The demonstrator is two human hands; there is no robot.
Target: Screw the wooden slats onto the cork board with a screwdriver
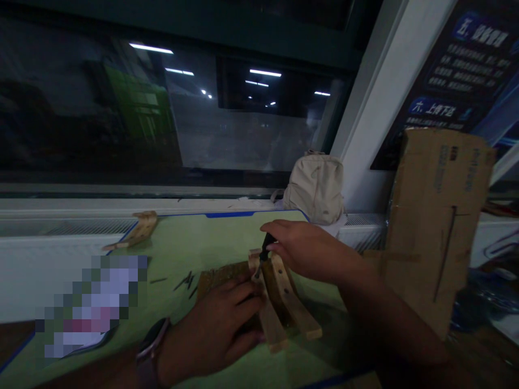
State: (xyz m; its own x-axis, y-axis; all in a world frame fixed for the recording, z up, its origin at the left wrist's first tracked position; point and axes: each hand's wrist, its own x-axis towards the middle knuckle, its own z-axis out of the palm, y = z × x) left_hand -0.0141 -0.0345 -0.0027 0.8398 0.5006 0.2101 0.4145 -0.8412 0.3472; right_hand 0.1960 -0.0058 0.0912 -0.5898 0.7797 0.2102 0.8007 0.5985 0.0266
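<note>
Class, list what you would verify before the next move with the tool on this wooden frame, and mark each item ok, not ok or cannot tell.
1. Left hand presses down on the wooden frame: ok.
2. Right hand grips the dark tool: ok.
3. Tool tip seated on a fastener: cannot tell, too dark.
4. Left fingers clear of the tip: not ok, they lie close beside it.
5. Loose dark fasteners near the left hand on the green mat: ok.
</note>
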